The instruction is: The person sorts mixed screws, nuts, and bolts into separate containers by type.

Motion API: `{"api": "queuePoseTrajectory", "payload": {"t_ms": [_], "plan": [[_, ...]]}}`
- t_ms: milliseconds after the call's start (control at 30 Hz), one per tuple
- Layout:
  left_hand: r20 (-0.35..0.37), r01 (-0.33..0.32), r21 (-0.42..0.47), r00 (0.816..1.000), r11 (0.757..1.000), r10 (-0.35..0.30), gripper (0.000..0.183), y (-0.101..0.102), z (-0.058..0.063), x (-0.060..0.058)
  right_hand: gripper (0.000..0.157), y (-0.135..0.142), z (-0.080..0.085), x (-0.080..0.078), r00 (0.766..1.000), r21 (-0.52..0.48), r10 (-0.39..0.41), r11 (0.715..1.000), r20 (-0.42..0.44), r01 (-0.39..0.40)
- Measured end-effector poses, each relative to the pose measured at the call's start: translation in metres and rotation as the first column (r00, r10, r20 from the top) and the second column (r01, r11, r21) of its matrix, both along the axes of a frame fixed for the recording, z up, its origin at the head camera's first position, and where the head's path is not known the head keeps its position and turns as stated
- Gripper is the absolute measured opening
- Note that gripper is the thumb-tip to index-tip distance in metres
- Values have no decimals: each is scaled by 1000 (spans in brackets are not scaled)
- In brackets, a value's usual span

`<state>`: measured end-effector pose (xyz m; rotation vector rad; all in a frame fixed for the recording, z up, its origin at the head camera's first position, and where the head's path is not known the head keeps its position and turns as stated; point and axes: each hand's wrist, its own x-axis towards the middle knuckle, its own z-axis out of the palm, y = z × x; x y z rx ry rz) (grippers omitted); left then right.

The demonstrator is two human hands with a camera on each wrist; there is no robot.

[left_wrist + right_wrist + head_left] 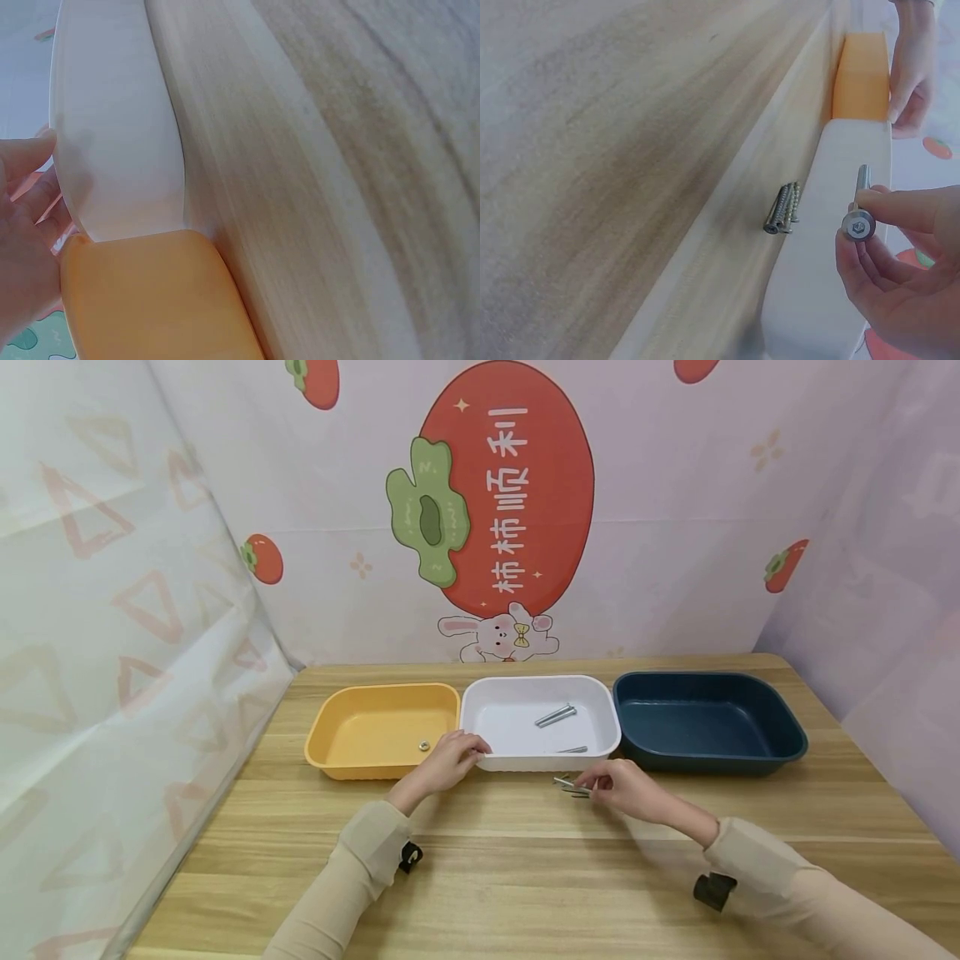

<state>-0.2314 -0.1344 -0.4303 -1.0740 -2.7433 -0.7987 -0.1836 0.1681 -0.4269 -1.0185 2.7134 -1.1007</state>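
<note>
My right hand pinches a silver hex-socket bolt between thumb and fingers, just in front of the white tray. Its socket head faces the right wrist camera. Beneath it, several loose screws lie bunched on the wooden table. Inside the white tray are two long bolts side by side, plus another piece partly hidden by the front wall. My left hand rests at the tray's front left corner, fingers touching the rim and holding nothing loose.
Left of the white tray, a yellow tray holds a small nut. A dark blue tray stands on the right. All three line up near the back of the table, before a printed cloth backdrop.
</note>
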Motion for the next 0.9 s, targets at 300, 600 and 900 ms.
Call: {"api": "queuePoseTrajectory", "payload": {"t_ms": [300, 600, 900], "plan": [[22, -9, 2, 1000, 1000, 9, 10, 0, 0, 0, 19, 0, 7, -1, 1000, -15, 9, 1000, -8, -10], [27, -11, 2, 1000, 1000, 11, 10, 0, 1, 0, 21, -2, 12, -4, 1000, -19, 7, 1000, 3, -7], [17, -8, 4, 1000, 1000, 8, 10, 0, 0, 0, 20, -2, 18, -10, 999, -29, -17, 999, -29, 16]]}}
